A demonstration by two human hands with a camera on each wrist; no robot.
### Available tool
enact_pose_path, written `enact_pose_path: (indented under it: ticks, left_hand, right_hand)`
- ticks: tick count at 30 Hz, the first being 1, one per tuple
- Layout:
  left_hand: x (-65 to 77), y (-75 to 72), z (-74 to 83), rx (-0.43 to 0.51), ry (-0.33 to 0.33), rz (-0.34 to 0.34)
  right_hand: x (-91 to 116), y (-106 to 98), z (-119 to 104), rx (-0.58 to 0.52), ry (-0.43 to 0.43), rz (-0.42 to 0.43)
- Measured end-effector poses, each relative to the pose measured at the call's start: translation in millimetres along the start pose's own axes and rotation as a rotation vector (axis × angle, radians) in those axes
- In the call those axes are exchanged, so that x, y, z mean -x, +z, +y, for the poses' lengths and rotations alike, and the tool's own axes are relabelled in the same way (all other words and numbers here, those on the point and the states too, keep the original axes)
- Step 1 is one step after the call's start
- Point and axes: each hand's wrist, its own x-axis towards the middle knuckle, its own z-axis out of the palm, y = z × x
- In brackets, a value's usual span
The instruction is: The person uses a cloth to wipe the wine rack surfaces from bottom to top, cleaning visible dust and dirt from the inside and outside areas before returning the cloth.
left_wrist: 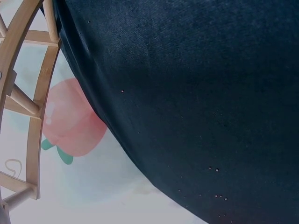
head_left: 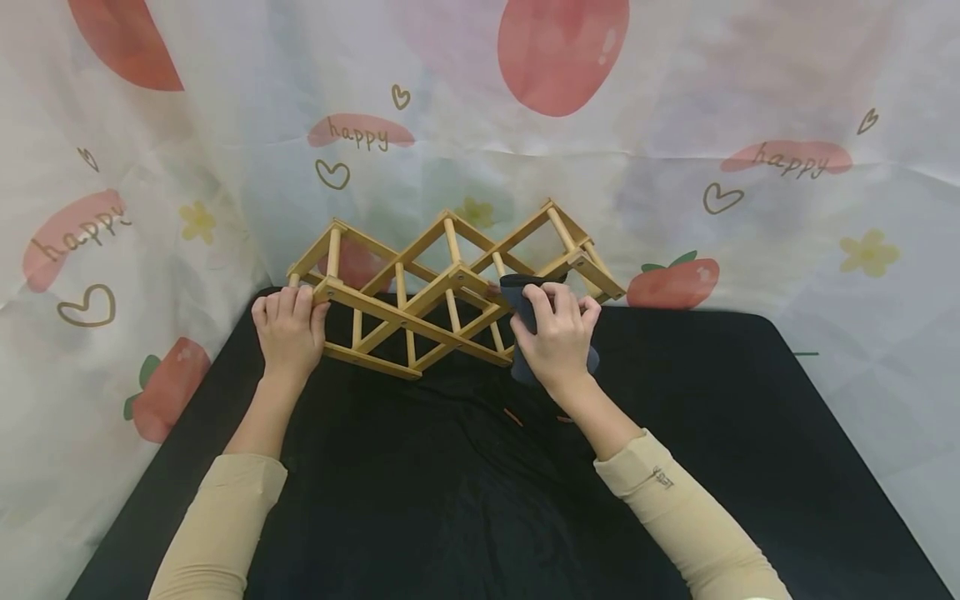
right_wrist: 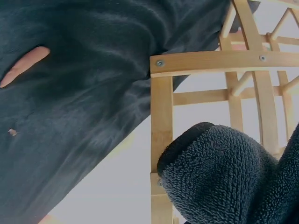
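Note:
A wooden lattice rack (head_left: 375, 309), made of crossed slats joined by round dowels, is held tilted over the far part of the table. My left hand (head_left: 291, 329) grips its left end, fingers over the top corner. Near the right end, my right hand (head_left: 558, 337) pinches a dark blue-grey terry cloth (right_wrist: 219, 172) that lies against the slats. In the right wrist view the folded cloth covers part of an end slat (right_wrist: 161, 126). Screw heads show at the joints. The left wrist view catches only part of the rack's slats (left_wrist: 33, 154); the left hand is out of sight there.
Black fabric (head_left: 420, 500) covers the table, wrinkled in the middle. A thin reddish-brown strip (head_left: 513, 416) and another small piece (head_left: 565, 419) lie on it in front of the rack. Tiny specks (left_wrist: 217, 170) dot the fabric. A printed curtain (head_left: 637, 208) hangs close behind.

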Motion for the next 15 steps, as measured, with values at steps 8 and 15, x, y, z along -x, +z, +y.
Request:
enact_pose_path:
  ticks: [8, 15]
  left_hand:
    - [1.2, 0.5, -0.7, -0.003, 0.0, 0.003]
    - [0.9, 1.3, -0.9, -0.002, 0.001, 0.008]
  right_hand:
    - [-7, 9, -8, -0.007, -0.01, 0.003]
    - [-14, 16, -13, 0.006, -0.018, -0.037]
